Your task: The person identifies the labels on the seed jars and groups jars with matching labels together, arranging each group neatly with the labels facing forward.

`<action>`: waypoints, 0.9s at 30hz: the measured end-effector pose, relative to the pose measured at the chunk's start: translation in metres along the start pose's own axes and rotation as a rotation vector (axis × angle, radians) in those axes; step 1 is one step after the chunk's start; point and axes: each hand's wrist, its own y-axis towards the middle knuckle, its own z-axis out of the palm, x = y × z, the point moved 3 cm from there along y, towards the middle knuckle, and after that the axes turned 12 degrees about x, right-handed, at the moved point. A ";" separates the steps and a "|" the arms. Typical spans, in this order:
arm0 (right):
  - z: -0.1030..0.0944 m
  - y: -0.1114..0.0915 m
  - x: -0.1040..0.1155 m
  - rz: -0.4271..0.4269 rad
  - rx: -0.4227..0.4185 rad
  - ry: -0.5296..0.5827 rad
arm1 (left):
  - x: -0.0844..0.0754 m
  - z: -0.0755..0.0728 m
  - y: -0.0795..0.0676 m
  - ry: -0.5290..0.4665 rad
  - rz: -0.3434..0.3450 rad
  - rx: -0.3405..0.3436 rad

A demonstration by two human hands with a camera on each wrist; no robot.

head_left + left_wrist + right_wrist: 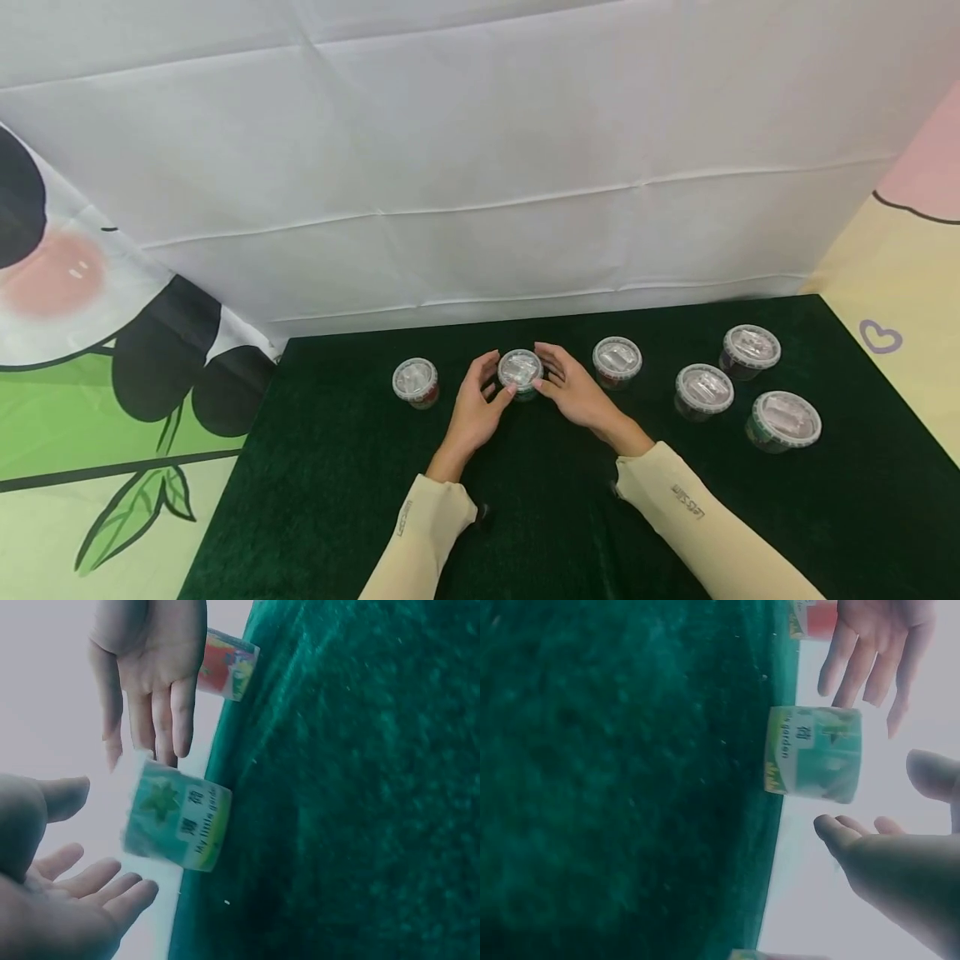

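Observation:
A small clear tub with a green label reading "My little garden" [180,814] stands on the dark green cloth, its lidded top showing in the head view. On either side of it are my left hand [476,407] and my right hand [576,392], palms facing inward. The fingers of both are extended or loosely bent. In the wrist views a gap shows between the tub and each hand, and neither grips it. To the left hand's left sits a red-labelled tub [416,383]; another red-labelled tub [617,362] is just beyond the right hand.
Three more lidded tubs, a back one [750,350], a nearer one [703,392] and a green-labelled one [784,421], are grouped at the right of the green cloth [315,500]. A white sheet [480,167] hangs behind, with printed sheets at both sides.

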 end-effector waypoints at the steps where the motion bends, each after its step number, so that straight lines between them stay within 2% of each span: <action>1: -0.001 -0.002 0.002 -0.008 -0.005 -0.008 | -0.002 0.000 -0.001 0.011 0.006 -0.008; 9: -0.012 -0.023 0.017 -0.047 -0.041 -0.040 | -0.029 0.007 -0.005 0.055 0.087 -0.021; 17: -0.027 -0.044 0.023 -0.058 -0.095 -0.082 | -0.052 0.029 -0.007 0.046 0.149 0.072; 22: -0.038 -0.055 0.025 -0.058 -0.139 -0.135 | -0.056 0.046 -0.006 0.031 0.146 0.137; 27: -0.051 -0.063 0.027 -0.042 -0.186 -0.178 | -0.054 0.059 -0.001 0.014 0.125 0.179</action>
